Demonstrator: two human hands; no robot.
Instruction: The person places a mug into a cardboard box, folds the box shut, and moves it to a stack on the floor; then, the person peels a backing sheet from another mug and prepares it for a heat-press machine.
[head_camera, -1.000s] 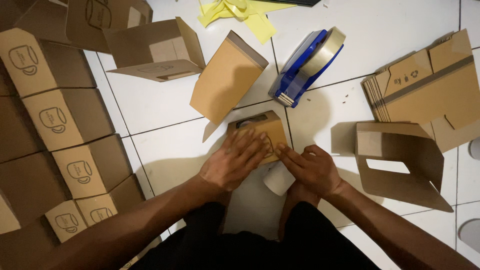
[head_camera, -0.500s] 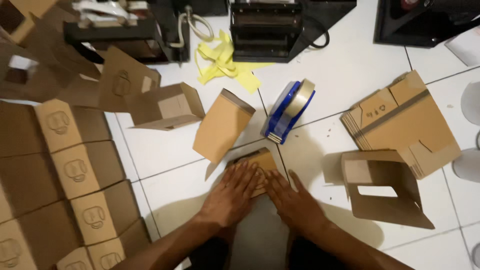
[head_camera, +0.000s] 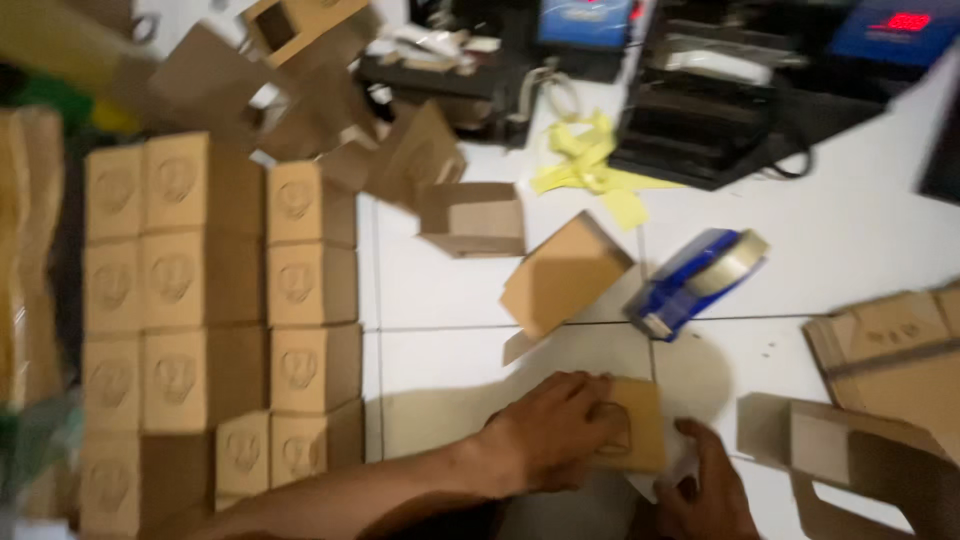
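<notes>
A small brown cardboard box (head_camera: 640, 420) with a printed outline mark lies on the white tiled floor in front of me. My left hand (head_camera: 555, 430) is clasped over its left side and grips it. My right hand (head_camera: 710, 495) rests just below and to the right of the box, fingers partly curled, touching a pale sheet under the box; whether it holds anything is unclear. The picture is blurred by motion.
Rows of closed brown boxes (head_camera: 220, 310) fill the left. An open box (head_camera: 475, 218), a half-folded box (head_camera: 562, 275) and a blue tape dispenser (head_camera: 695, 280) lie beyond. Flat cardboard blanks (head_camera: 890, 350) and an open box (head_camera: 860, 460) sit right. Yellow strips (head_camera: 590, 165) and dark machines (head_camera: 740, 90) are at the back.
The view has swung left and up, so the stacked boxes now fill more of the left. My left hand has stayed on the small box; my right hand has dropped lower, off its top.
</notes>
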